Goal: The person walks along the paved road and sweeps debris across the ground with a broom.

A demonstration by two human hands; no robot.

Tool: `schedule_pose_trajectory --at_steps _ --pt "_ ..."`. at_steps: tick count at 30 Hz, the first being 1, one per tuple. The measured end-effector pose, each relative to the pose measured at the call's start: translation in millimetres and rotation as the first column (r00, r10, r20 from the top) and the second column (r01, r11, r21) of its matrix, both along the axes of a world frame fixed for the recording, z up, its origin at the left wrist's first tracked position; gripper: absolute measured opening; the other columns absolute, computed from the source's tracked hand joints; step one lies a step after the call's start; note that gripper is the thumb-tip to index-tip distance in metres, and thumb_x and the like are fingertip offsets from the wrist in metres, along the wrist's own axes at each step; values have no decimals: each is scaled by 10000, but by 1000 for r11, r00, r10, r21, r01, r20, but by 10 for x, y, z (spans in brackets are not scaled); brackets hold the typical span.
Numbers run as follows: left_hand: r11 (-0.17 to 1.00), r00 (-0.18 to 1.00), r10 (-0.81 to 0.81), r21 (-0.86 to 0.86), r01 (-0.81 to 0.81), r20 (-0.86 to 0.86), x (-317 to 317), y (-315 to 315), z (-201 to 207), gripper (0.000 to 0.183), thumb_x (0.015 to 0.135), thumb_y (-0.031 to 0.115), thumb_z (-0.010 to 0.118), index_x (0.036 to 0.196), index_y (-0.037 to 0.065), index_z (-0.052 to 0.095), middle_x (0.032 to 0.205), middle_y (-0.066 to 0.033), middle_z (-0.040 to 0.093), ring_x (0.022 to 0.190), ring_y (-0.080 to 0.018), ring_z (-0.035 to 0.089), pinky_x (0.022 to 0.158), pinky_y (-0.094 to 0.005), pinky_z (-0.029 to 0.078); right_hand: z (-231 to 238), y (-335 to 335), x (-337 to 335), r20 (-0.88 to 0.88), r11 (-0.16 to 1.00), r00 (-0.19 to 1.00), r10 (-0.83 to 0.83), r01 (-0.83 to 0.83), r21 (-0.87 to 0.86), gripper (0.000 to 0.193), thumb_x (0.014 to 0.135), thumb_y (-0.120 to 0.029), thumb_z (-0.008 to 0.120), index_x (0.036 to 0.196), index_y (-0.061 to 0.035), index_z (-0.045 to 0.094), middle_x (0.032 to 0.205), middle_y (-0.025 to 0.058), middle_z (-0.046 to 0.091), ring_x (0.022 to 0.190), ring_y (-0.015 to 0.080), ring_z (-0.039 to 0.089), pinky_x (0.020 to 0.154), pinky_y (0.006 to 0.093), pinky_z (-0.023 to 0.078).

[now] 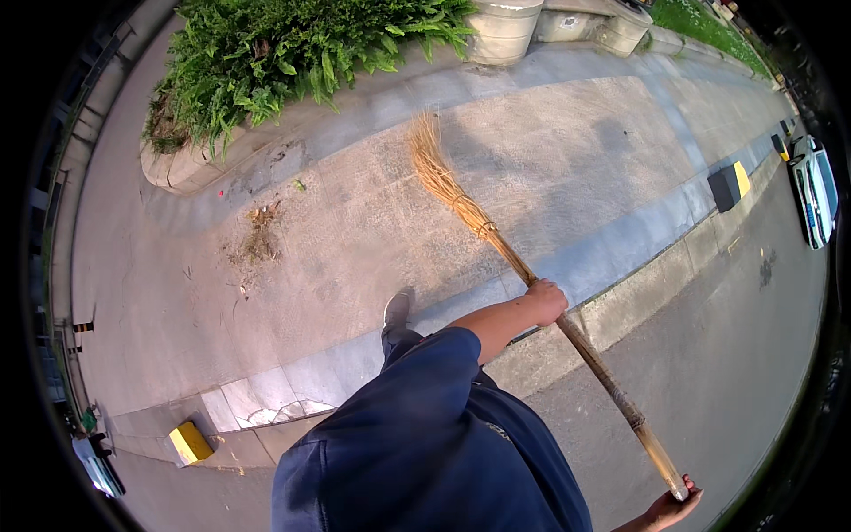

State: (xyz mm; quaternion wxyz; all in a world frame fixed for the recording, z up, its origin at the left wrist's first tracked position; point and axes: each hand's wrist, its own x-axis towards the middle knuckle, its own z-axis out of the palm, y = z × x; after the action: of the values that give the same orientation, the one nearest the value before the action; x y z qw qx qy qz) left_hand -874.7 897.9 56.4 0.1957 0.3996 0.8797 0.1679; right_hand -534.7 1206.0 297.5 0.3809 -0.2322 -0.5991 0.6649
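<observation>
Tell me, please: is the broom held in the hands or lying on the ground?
The broom is held: the left hand is wrapped around its handle, and the right hand is at the handle's end.

Bare left hand (546, 302) closed in a firm wraparound grip, back of the hand showing. Bare left forearm (503, 324) out of a short navy fabric sleeve (403, 381) – reaches across the torso to the person's right. Bare right hand (672, 510) low at far right, well apart from the left – fingers curled, forearm mostly cut off by the lower edge.
</observation>
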Motion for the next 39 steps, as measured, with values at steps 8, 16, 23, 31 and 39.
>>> schedule_pose_trajectory --at_steps 8,16,23,31,39 --pt "995 999 48 85 -49 12 -508 -972 -53 93 681 109 562 740 144 625 793 -28 599 874 -216 543 776 -342 391 760 -1874 -890 109 718 982 -155 36 696 390 828 -304 453 706 46 576 702 189 595 664 269 599 630 412 501" --pt "945 942 308 75 -319 135 368 -2936 -323 76 666 181 580 710 125 609 744 -74 593 824 -265 548 761 -401 396 314 -2284 -1593 151 869 909 389 -416 267 222 879 -210 429 726 -51 407 677 85 471 663 200 488 654 324 429" --pt "933 899 361 -91 -349 247 667 -3335 -287 110 656 219 587 700 123 615 720 -100 594 764 -298 571 689 -415 438 -507 -1865 -2104 171 931 916 364 -354 -84 228 874 -226 459 735 -45 467 678 79 508 669 190 492 678 341 419" --pt "940 917 337 -15 -341 215 170 -2928 -29 114 651 170 582 739 113 629 762 -97 620 774 -283 592 687 -403 452 -210 -1541 -2102 27 882 882 470 -470 31 231 890 -223 436 739 -50 460 709 62 499 716 184 488 707 326 408" --pt "944 944 329 24 -328 -12 -727 -3146 -26 70 675 127 572 716 123 628 788 -60 618 838 -233 576 767 -365 419 36 -2224 -1771 94 919 940 329 -342 198 220 876 -229 456 808 -22 485 784 93 530 811 236 512 829 384 406"
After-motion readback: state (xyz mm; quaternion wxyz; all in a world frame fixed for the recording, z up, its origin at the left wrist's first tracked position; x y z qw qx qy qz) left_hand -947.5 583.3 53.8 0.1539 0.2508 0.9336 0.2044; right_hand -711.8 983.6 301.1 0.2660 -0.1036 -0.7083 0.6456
